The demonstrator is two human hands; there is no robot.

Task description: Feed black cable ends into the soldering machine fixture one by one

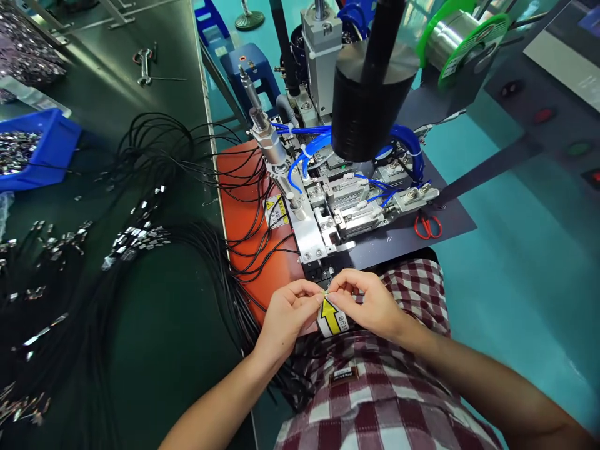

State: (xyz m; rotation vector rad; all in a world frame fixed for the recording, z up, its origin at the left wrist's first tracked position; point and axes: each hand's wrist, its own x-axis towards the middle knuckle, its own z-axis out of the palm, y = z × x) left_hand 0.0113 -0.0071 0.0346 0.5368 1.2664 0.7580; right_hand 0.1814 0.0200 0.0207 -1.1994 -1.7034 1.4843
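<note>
My left hand [287, 312] and my right hand [370, 303] meet just in front of the machine's metal fixture [323, 234]. Both pinch a tiny pale part [325, 291] between thumb and forefinger. The part is too small to name for sure; it may be a cable end. A yellow arrow label [332, 317] shows just below the fingers. Black cables [244, 250] drape over the orange plate [244, 212] to the left of my hands.
A bundle of black cables with metal connectors [135, 240] spreads over the dark green bench. A blue bin [32, 150] of metal parts stands at far left. Red scissors [427, 226] lie right of the fixture. A black cylinder [370, 100] and a solder spool [462, 40] hang above.
</note>
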